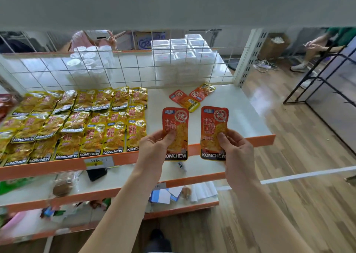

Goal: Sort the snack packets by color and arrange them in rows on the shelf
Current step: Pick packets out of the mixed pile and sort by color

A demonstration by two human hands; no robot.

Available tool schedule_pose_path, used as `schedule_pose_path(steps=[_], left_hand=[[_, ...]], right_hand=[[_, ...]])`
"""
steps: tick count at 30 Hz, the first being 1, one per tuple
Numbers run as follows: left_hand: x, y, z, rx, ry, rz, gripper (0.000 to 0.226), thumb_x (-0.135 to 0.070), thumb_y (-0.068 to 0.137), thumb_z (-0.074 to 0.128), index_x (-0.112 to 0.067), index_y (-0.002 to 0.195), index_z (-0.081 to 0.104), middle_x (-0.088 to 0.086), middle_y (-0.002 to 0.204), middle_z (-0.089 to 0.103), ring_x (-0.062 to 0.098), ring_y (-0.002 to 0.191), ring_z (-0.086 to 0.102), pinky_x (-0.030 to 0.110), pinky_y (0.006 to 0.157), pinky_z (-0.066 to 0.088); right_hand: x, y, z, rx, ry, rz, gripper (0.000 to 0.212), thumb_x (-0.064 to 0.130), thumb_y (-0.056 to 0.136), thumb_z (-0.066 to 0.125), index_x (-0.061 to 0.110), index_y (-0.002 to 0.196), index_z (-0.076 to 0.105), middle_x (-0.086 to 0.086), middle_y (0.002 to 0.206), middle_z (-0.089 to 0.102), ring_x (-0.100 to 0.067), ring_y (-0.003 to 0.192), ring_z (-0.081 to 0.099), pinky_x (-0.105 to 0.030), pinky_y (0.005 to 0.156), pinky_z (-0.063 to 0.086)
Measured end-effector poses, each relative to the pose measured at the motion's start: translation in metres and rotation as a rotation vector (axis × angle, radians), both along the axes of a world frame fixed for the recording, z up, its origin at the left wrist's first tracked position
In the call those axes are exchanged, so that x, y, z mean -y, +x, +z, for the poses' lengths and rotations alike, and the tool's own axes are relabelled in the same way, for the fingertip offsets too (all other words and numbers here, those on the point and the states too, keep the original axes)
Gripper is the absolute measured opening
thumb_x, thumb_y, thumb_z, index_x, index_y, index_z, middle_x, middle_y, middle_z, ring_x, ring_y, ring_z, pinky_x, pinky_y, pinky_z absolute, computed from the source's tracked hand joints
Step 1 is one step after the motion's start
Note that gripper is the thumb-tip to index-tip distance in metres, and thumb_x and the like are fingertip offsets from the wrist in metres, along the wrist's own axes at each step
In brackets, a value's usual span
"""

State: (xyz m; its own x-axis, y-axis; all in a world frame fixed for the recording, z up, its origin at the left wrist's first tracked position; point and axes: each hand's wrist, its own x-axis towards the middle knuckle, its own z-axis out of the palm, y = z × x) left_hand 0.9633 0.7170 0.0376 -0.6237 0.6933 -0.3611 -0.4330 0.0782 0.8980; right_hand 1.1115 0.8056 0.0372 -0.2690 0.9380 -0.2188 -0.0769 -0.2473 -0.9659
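White shelf board [240, 106] with an orange front lip, wooden floor [289, 156] off to the right. Held over that front lip, side by side with a gap between: left orange packet [176, 121] and right orange packet [213, 123], both upright to the camera, long axes running front to back, round red seal at the far end, KONCHEW band at the near end, printed faces showing. Lower half of each gripped, one by the left hand [154, 146], the other by the right hand [237, 146], thumb pressed on the face, fingers curled behind. Farther back on the bare board, a few loose orange packets [192, 97], askew and overlapping. To the left, yellow packets [77, 123] in overlapping rows, long axes front to back, KONCHEW bands toward the lip. Behind, a white wire grid [125, 69], stacked white containers [183, 56] beyond it. Below, a lower shelf [125, 179] with papers and a dark object.
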Motion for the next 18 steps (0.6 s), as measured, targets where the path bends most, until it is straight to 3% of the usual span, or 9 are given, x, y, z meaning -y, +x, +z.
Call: schedule_pose_path(steps=[9,18], left_hand=[[0.026,0.044,0.019,-0.056,0.026,0.008,0.028,-0.01,0.094,0.065,-0.024,0.077,0.082,0.005,0.092,0.079,0.023,0.082,0.075,0.054,0.097,0.054],[0.065,0.056,0.027,-0.087,0.034,0.098,0.016,-0.015,0.094,0.066,-0.017,0.108,0.072,0.004,0.102,0.078,0.026,0.098,0.073,0.054,0.101,0.051]], right_hand=[[0.019,0.044,0.027,-0.035,0.033,0.085,0.012,0.013,0.093,0.066,0.018,0.102,0.072,-0.004,0.098,0.077,-0.023,0.092,0.075,-0.048,0.092,0.057],[0.041,0.052,0.035,-0.071,-0.012,0.224,0.013,0.014,0.093,0.065,0.018,0.104,0.071,-0.002,0.1,0.077,-0.021,0.095,0.074,-0.046,0.096,0.055]])
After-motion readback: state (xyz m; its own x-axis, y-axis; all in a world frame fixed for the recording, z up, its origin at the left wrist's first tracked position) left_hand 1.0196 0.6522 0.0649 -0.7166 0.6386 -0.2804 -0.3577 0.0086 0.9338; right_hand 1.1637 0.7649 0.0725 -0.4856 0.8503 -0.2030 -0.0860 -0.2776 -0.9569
